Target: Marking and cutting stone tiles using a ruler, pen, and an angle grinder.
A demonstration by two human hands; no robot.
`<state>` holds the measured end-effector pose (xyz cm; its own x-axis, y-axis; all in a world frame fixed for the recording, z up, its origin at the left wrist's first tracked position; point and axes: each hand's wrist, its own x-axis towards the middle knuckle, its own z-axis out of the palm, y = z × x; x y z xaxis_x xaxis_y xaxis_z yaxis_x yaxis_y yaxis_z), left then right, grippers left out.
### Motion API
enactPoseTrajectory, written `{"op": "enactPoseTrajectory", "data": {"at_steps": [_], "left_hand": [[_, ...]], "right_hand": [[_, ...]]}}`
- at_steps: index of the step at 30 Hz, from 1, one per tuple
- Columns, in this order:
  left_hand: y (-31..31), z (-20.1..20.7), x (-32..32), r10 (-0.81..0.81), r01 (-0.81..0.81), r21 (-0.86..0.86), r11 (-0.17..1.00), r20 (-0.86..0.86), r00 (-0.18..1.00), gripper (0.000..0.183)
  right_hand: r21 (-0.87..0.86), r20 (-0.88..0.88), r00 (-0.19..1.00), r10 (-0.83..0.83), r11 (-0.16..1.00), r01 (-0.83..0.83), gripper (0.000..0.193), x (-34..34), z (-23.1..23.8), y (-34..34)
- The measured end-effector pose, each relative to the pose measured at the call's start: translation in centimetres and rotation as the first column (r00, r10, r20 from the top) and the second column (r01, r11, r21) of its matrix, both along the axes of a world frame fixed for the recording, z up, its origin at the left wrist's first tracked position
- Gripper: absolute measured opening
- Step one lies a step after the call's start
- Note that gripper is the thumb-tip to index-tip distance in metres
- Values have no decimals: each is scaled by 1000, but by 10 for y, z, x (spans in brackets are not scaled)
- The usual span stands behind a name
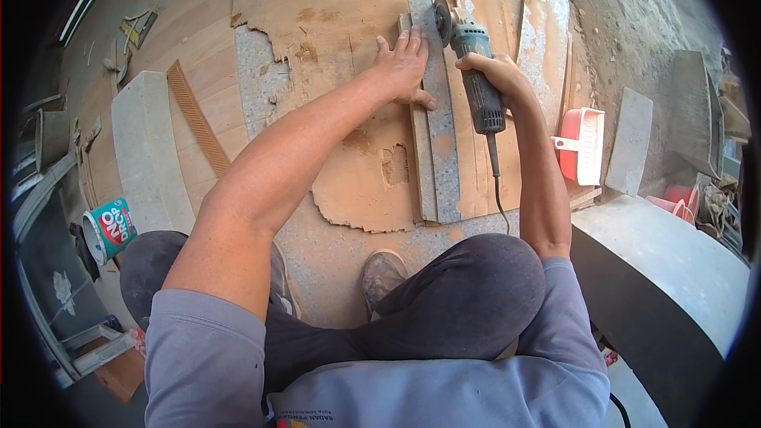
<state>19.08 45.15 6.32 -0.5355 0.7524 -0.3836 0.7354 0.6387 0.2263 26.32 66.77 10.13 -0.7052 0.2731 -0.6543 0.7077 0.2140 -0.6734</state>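
My right hand (498,79) grips the black body of an angle grinder (482,95), its disc (444,21) up against the right edge of a long speckled grey strip (442,139). The strip looks like terrazzo or stone and lies lengthwise on a wooden batten (420,166). My left hand (403,67) presses on the strip's upper part with fingers spread, thumb apart, holding it from the left side. From the grinder's lower end a dark cord (499,190) runs down toward the floor.
Worn plywood (357,182) with broken edges lies under the work. A pink dustpan (583,147) stands at right, beside a grey slab (631,143) and a large pale block (666,261). On the left are a pale board (154,143), a brown ribbed strip (196,117) and a teal bucket (111,230).
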Motion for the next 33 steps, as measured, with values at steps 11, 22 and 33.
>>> {"op": "enactPoseTrajectory", "data": {"at_steps": [11, 22, 33], "left_hand": [[-3, 0, 0, 8, -9, 4, 1000, 14, 1000, 152], [-2, 2, 1, 19, -19, 10, 1000, 18, 1000, 152], [-1, 5, 0, 35, -36, 25, 999, 24, 999, 149]], "right_hand": [[-47, -41, 999, -8, 999, 6, 51, -21, 1, -2], [-24, -100, 995, 2, 1000, -4, 50, -38, -6, 2], [-25, -104, 995, -2, 1000, -1, 52, -52, -7, 4]]}}
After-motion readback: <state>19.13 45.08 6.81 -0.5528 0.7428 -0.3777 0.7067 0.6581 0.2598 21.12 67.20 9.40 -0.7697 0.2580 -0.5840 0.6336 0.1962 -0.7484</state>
